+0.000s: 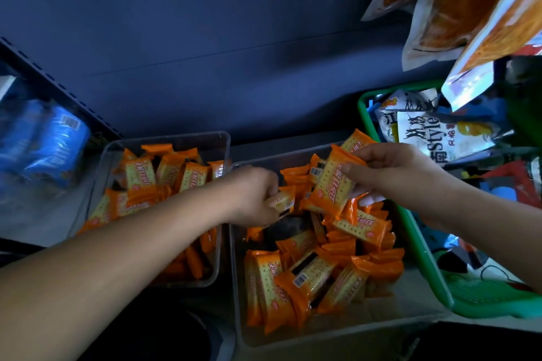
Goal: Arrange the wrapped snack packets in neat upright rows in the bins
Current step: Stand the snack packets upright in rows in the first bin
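In the head view, the right hand point(396, 170) extended in from 3 o'clock with the wrist bent. Its grip was pinched on the far end of an orange cracker packet point(333, 184) between thumb and curled fingers. That flat, glossy rectangle hung over the right bin point(337, 335), printed face toward the camera, its long axis slanting from 1 o'clock down to 7 o'clock. The left hand point(255, 195) extended from 8 o'clock on a straight bare forearm, knuckles up, its grip clamped around a second packet point(283, 199) just at 9 o'clock of the first. Blur hid which way that one pointed. Both hands hovered over the far half of the right bin, a clear hard-plastic box with rounded corners at 5 o'clock of the frame. Inside it, the near packets point(267, 281) stood on edge and leaning, long axes roughly 12 to 6, while those farther back lay jumbled at all angles. The left bin point(181, 138), of the same clear plastic at 8 o'clock, held a far row point(139, 174) standing upright and facing the camera, with others tipped over in front. A green plastic basket point(425, 267) sat just beside the right bin at its 3 o'clock side and held a white crinkled bag point(434, 138). Blue packs point(55, 138) sat at 9 o'clock, and orange pouches point(457, 9) hung at 1 o'clock.
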{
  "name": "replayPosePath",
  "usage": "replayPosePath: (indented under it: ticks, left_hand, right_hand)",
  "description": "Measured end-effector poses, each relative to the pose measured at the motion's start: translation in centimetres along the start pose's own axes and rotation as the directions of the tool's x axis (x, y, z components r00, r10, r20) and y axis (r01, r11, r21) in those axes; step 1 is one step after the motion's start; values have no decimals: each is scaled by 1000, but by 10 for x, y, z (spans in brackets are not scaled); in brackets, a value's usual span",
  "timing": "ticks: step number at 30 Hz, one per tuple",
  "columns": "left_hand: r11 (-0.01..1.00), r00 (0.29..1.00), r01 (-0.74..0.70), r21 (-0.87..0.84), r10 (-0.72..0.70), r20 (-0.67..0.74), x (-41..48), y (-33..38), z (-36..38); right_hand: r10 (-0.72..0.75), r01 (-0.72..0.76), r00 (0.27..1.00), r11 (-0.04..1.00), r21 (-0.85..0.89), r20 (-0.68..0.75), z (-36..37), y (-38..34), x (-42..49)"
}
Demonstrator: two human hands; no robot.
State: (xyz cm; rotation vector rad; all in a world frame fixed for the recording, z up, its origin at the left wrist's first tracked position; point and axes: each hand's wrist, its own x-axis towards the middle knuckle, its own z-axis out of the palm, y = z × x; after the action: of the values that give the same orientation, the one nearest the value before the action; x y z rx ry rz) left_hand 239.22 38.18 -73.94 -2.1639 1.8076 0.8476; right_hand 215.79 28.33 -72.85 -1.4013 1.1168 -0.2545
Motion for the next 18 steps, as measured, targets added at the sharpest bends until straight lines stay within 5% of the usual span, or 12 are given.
replayPosePath:
  ticks: [3,7,18]
  left_hand:
    - [970,983,38,-241,-80,-164,-32,-3,-14]
    - [774,946,-79,-628,-140,-292,-51,10,-1]
    - [539,937,-212,-816,-127,-327,-41,11,5]
  right_hand:
    - [36,-45,996,993,109,87,5,-4,-1]
    - [55,-97,977,975,200,204,16,-11,-6]
    - [91,-141,981,938,317,169,17,-12,8]
